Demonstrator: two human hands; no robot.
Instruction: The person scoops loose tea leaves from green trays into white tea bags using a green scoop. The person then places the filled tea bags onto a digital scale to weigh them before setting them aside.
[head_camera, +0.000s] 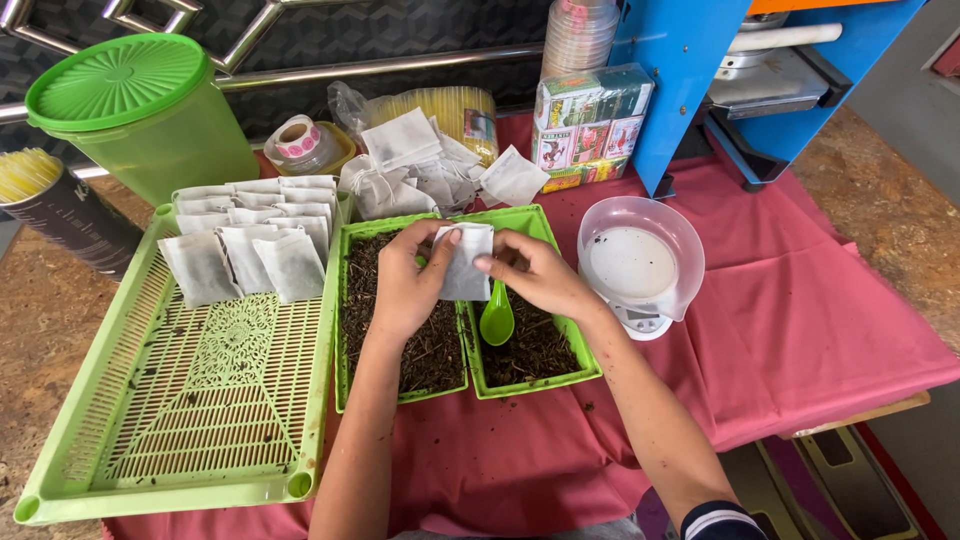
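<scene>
Held between both hands is a white sachet (466, 262), pinched at its left edge by the left hand (405, 282) and at its right edge by the right hand (535, 275). Both grips are closed on the sachet, which is kept upright over the two green trays of dark loose leaf.

Left to right: a dark cup of yellow straws (55, 205) is seen at the far left edge. A big green tub (150, 115) with a ribbed lid is stood behind. A large green slatted tray (200, 400) is laid in front of it, with filled sachets (250, 235) stacked in rows at its far end and crumbs scattered on the slats. A sticker roll (298, 140) is placed behind that tray. The left leaf tray (345, 330) and right leaf tray (575, 365) are set side by side, touching. A green spoon (497, 318) is rested in the right tray, just below the right hand. Empty sachets (420, 170) are piled behind the trays, in front of a yellow packet (455, 105). Small printed boxes (590, 125) are stacked further right, with a stack of clear lids (580, 35) behind them. A scale (640, 320) with a clear bowl (690, 250) on it is stood just right of the trays. A blue machine (700, 70) is seen at the far right. Everything is laid on a red cloth (800, 330).
</scene>
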